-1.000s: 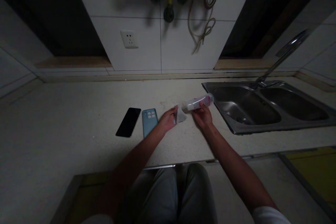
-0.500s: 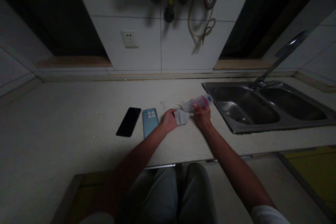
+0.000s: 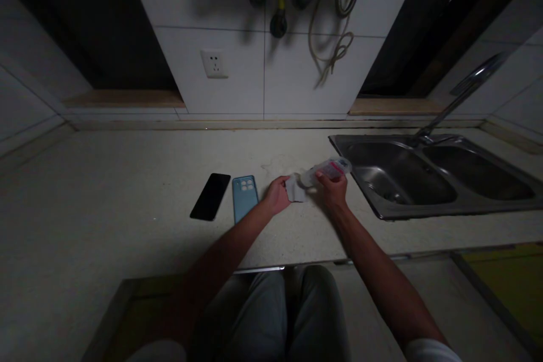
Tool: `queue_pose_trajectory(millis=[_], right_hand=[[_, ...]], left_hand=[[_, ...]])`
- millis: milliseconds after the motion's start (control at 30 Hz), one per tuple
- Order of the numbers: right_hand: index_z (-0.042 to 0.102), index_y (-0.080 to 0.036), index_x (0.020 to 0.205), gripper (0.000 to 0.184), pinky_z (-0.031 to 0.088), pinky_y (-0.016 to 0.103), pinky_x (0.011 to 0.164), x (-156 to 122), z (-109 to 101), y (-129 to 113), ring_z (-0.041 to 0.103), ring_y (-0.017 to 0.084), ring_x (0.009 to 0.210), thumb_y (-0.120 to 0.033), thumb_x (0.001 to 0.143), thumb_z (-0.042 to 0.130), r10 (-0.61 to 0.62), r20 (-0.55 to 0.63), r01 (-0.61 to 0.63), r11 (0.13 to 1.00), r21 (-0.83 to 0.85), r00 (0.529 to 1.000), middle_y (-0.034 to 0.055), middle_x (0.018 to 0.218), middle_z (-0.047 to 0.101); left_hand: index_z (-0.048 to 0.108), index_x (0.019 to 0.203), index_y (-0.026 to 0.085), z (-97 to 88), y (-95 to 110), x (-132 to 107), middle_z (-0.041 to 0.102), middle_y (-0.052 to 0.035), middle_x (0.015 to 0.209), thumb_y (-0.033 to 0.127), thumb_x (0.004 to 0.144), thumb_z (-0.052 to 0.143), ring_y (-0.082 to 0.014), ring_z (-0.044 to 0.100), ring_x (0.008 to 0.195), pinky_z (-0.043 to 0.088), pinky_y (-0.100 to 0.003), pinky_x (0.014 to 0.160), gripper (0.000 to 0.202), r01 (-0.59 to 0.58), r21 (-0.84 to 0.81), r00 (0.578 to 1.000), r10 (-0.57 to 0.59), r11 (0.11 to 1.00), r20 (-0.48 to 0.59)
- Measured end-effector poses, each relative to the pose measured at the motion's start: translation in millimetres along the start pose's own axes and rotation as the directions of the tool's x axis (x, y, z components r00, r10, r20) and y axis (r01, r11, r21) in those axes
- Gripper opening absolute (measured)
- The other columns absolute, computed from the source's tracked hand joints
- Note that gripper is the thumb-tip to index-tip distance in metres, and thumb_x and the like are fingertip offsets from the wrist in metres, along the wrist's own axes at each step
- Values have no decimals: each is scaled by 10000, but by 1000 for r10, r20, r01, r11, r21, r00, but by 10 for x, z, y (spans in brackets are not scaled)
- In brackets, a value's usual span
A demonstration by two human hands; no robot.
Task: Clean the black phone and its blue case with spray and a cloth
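My left hand [image 3: 278, 195] pinches a small grey cloth [image 3: 296, 189] above the counter. In my right hand [image 3: 334, 189] is a clear plastic bottle [image 3: 331, 168] with a pink and white label, tilted so that one end lies close to the cloth. I cannot tell whether the bottle touches it. Left of my hands lies a light blue phone case [image 3: 245, 198] with camera cutouts, its lower part hidden by my left forearm. Beside the case a black phone [image 3: 211, 197] rests with its dark screen up.
A double steel sink [image 3: 401, 172] with a chrome tap [image 3: 460, 93] is set into the white counter [image 3: 127, 181] on the right. A wall socket [image 3: 214, 63], pipe valves [image 3: 279, 24] and a tied cord [image 3: 337, 54] are on the tiled wall behind.
The view has shifted a little. My right hand and the bottle have moved slightly right and down, and the cloth in my left hand has changed shape.
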State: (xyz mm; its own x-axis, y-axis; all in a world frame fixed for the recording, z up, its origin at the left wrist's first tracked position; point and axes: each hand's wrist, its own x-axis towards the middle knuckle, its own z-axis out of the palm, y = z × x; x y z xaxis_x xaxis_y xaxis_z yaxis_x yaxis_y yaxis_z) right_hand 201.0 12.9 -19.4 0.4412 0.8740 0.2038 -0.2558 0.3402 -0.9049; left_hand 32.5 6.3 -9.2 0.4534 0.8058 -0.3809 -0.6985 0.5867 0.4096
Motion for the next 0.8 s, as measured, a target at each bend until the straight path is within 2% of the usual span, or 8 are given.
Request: queue_pose_trajectory(millis=[133,300,367,500,600,800], right_hand=[[754,-207,863,387,591,542,896,-62,55,-82,732,238,817,-285,529,934,43,92,-41,999,-26,995,54,912,784],[771,-185,883,409,588,499,905,-137,84,-96,741,258,861,-336,537,929,80,192,-54,990,-133,978,95,973,788],[761,-173,859,405,602,471,858,-130,62,-57,740,252,815,-355,536,924,65,174,-34,984,-175,983,93,912,787],[719,-164,792,409,616,415,712,-51,-9,14,707,220,667,-343,486,920,7,18,-3,976,-218,1000,55,756,759],[711,-171,806,388,613,396,702,-1,-34,-3,706,208,672,-318,507,908,-27,-49,18,984,-179,998,42,767,761],[753,-185,886,367,609,434,822,-36,39,-101,739,232,828,-275,561,899,49,81,-47,999,-24,996,79,945,791]], left_hand=[[667,926,122,1,5,3,724,-114,846,229,862,530,-237,706,888,532,-358,845,185,-9,-9,1000,9,1000,-28],[655,910,132,28,21,-20,721,-112,844,245,875,516,-235,700,886,535,-359,828,183,-47,-28,999,47,998,-5],[651,896,131,47,28,-37,721,-121,838,248,893,484,-239,699,885,539,-367,818,204,-44,-28,999,44,999,-11],[652,903,124,66,37,-58,721,-134,853,231,890,472,-238,699,904,542,-366,823,210,-38,-30,999,38,999,-12],[647,893,125,57,38,-51,716,-128,859,221,897,457,-224,700,895,541,-354,825,213,-44,-35,999,43,998,-16],[645,875,142,20,49,-36,707,-101,803,211,861,501,-239,699,850,545,-396,811,160,-46,-19,999,46,999,4]])
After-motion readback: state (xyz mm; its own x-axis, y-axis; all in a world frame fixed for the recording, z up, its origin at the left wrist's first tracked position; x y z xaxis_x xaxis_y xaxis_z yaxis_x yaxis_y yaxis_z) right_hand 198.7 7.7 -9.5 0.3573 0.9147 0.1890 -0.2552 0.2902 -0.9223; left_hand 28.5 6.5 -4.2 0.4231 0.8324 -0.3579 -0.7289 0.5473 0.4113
